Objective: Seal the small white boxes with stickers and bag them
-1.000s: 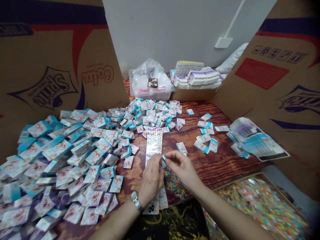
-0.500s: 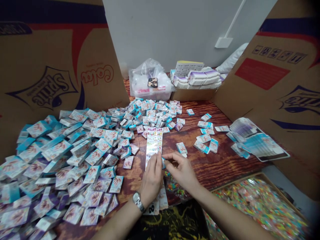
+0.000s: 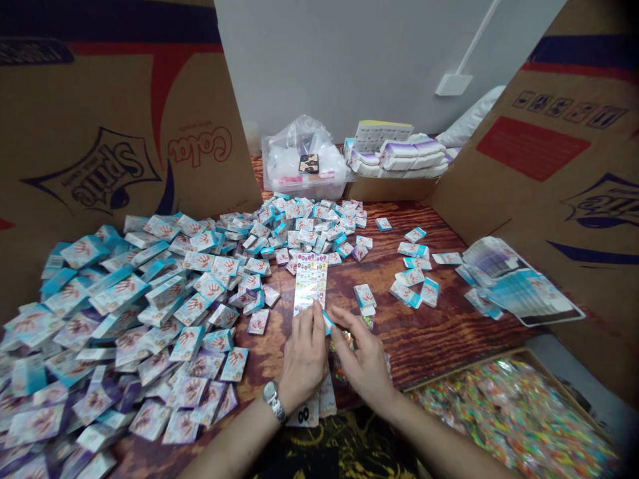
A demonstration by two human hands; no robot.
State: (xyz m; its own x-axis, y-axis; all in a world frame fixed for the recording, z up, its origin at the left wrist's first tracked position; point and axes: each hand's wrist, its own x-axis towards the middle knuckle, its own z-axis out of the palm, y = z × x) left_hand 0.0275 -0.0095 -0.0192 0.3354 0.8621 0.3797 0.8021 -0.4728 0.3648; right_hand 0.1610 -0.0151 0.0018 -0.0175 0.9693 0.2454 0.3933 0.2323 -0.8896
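Observation:
My left hand (image 3: pixel 303 359), with a metal wristwatch (image 3: pixel 271 399), has its fingertips at the lower edge of a long sticker sheet (image 3: pixel 310 283). Between that hand and my right hand (image 3: pixel 363 359) is a small blue-edged packet (image 3: pixel 327 322), pinched by fingers from both sides. Most of it is hidden by my fingers. A white packet (image 3: pixel 365 299) lies just beyond my right fingertips. To the left, a large heap of white and blue packets printed with a red hand (image 3: pixel 124 319) spreads over the wooden table (image 3: pixel 439 339).
Cardboard panels (image 3: pixel 114 133) stand on both sides. At the back are a plastic tub with a bag (image 3: pixel 304 163) and stacked packs (image 3: pixel 399 156). Printed sheets (image 3: pixel 519 286) lie at right. A tray of colourful small packets (image 3: pixel 509 419) sits at lower right.
My hands have come closer together around the small packet, with the right fingers curled more tightly. The whole view has shifted slightly.

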